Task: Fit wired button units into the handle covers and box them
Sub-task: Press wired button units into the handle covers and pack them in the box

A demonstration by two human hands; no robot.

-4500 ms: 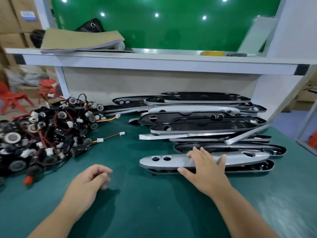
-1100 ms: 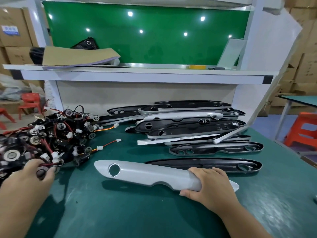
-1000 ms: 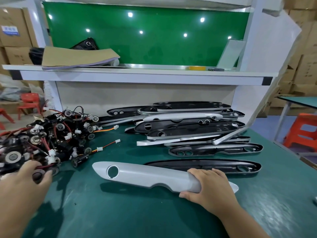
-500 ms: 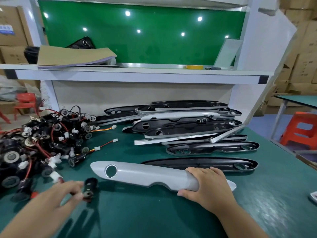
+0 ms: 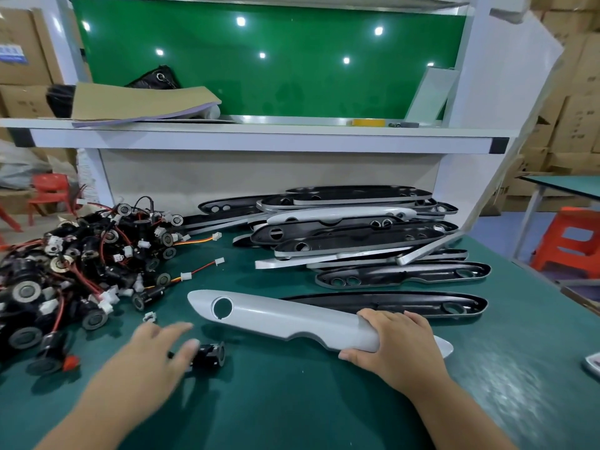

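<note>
Green matting covered the counter (image 5: pixel 292 404). Near its front lay a long silver-grey handle cover (image 5: pixel 276 319), outer face up, with its round hole toward the left end. The right hand (image 5: pixel 401 347) gripped the cover's right end, fingers curled over the top edge and thumb against the near edge. The cover's pointed tip poked out beyond the hand.

The left hand (image 5: pixel 156 358) was a blur, low over the counter just left of the cover. Its thumb lay across the back of a single black button unit (image 5: pixel 212 354), which sat near the hole end of the cover without touching it. The fingers looked fairly straight, but through the blur I couldn't tell whether the hand was pinching the unit or only touching it.

Off to the left sat a tangled heap of wired button units (image 5: pixel 74 264), black bodies with red wires and white plugs. Just behind the held cover a dark cover (image 5: pixel 406 303) lay inner side up. Past it a loose stack of covers (image 5: pixel 350 232) reached back under a white shelf (image 5: pixel 259 139). A cardboard sheet (image 5: pixel 139 102) rested on that shelf. A red stool (image 5: pixel 574 245) stood beyond the counter's right edge.
</note>
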